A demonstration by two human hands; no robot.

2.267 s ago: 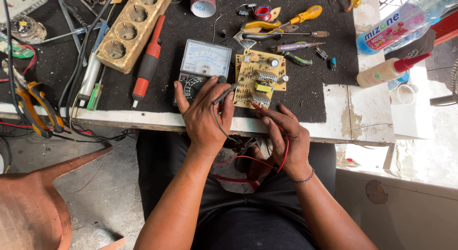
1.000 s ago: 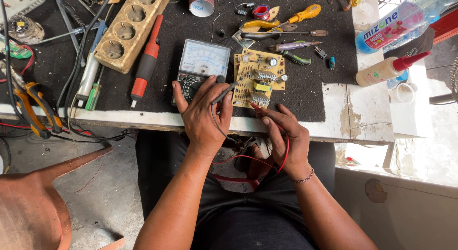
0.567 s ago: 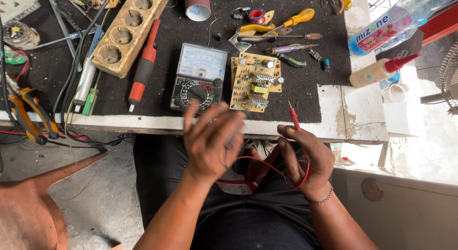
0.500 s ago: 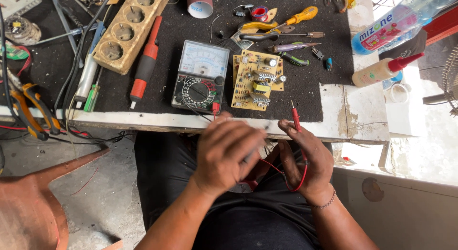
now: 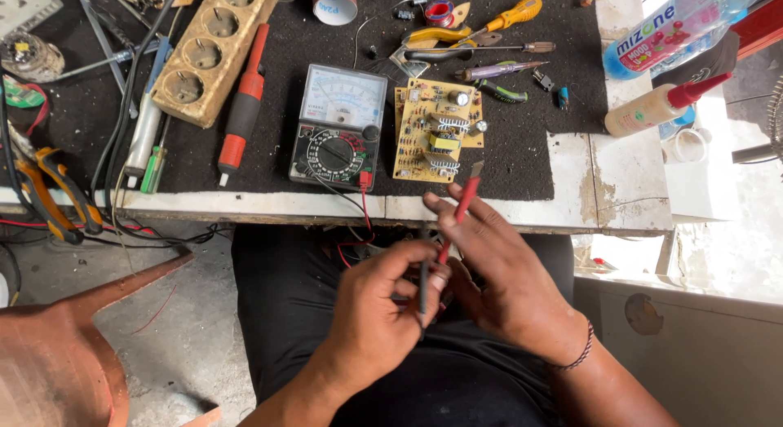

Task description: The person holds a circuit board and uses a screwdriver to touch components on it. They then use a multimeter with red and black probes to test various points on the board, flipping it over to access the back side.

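**Both hands on the meter probes, just below the desk edge**

The person's two hands meet in the lower middle of the frame, over the lap and just short of the desk (image 5: 571,207) edge. The right hand (image 5: 506,272) reaches in from the lower right, a dark cord bracelet at the wrist, its fingers closed around a red probe (image 5: 458,215) that points up toward the desk, tip near the lower edge of the circuit board (image 5: 436,133). The left hand (image 5: 379,313) comes up from the bottom centre, palm turned inward, fingers curled about a dark probe (image 5: 423,284) held nearly upright. The two hands touch at the fingertips. Red and black leads run from them up to the meter (image 5: 338,125), which lies on the black mat (image 5: 522,150) in the upper middle, just left of the yellow board.

At the upper right a clear bottle (image 5: 677,27) with a blue label and a red patch lies tilted across the desk corner. Below it lies a cream glue bottle (image 5: 652,109) with a red pointed cap. At the top centre stands a red roll (image 5: 334,1) with a white end bearing a blue mark. A wooden socket strip (image 5: 208,52) sits in the upper left, with a red-and-black screwdriver (image 5: 242,101) beside it.
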